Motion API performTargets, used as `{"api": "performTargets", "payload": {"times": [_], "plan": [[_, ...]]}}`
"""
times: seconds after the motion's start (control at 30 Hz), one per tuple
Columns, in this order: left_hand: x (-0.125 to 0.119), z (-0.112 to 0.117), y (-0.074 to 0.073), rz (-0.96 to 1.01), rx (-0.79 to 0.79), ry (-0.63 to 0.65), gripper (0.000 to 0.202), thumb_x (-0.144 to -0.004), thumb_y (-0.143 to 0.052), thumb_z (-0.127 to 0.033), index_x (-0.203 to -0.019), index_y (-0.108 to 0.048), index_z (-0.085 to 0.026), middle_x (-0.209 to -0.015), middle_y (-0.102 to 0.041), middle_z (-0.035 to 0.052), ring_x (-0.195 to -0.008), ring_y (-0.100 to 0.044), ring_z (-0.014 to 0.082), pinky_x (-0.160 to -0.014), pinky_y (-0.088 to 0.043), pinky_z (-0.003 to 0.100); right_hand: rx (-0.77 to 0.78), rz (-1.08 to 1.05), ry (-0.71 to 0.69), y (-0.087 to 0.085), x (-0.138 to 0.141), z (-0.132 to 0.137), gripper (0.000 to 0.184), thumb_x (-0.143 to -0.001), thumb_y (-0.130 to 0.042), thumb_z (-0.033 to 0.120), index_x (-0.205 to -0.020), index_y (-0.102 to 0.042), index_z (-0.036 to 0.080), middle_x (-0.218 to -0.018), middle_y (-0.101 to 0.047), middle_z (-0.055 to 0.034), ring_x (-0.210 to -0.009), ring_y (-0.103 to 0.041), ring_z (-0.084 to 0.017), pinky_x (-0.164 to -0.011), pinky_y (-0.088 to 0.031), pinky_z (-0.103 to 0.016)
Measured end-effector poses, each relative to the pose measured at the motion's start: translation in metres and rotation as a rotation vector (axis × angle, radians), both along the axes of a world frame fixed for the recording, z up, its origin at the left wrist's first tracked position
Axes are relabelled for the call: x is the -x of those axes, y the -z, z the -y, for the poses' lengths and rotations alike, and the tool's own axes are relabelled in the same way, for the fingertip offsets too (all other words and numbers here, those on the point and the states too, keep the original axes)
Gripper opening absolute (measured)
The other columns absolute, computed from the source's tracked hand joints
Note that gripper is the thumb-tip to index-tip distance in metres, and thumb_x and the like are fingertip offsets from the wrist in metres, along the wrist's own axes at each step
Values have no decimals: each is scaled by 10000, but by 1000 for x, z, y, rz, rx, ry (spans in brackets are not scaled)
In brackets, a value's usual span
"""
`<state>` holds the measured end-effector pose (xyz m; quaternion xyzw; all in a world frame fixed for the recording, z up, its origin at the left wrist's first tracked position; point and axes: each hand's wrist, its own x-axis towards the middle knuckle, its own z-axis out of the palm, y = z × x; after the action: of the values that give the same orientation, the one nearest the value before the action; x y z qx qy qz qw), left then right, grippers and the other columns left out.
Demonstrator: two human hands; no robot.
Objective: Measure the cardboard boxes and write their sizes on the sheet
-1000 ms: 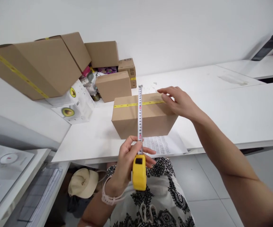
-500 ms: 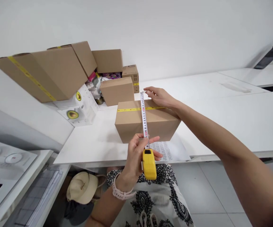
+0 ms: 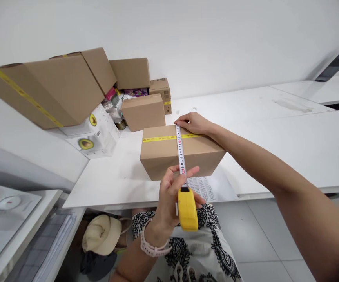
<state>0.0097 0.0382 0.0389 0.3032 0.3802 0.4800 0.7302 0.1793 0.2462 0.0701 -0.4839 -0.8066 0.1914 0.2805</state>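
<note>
The left hand (image 3: pixel 167 196) holds the yellow tape measure (image 3: pixel 188 211), thumb on its blade (image 3: pixel 180 150), other fingers partly spread. The right hand (image 3: pixel 194 122), thumb and forefinger together, pinches the blade's far end at the cardboard box's (image 3: pixel 157 148) far top edge, on the white table (image 3: pixel 110 176).

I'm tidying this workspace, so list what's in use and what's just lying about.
In use:
yellow tape measure, held in the left hand
yellow-taped cardboard box beneath its blade
right hand at the blade's end

Lying about:
beige baseball cap
avocado-print carton
</note>
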Motion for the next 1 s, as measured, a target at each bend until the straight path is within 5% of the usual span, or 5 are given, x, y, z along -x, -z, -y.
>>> {"api": "performTargets", "payload": {"times": [0.5,1.0], "plan": [[-17,13,4,85,-46,82,594,-909,-613,-330,-1444,-362,-270,-1205,-747,107,-457,-673,117,-409,-556,226,121,-101,-31,0,2,1,295,-909,-630,408,-1011,-821,209,-1047,-792,-60,-962,-699,-255,-932,-527,-377],[-20,12,12,66,-84,98,578,-906,-630,-383,-1412,-369,-281,-1207,-737,98,-467,-664,105,-424,-562,235,126,-165,-69,1,0,-3,260,-889,-671,394,-965,-822,196,-1016,-792,-61,-938,-693,-237,-921,-524,-374]]}}
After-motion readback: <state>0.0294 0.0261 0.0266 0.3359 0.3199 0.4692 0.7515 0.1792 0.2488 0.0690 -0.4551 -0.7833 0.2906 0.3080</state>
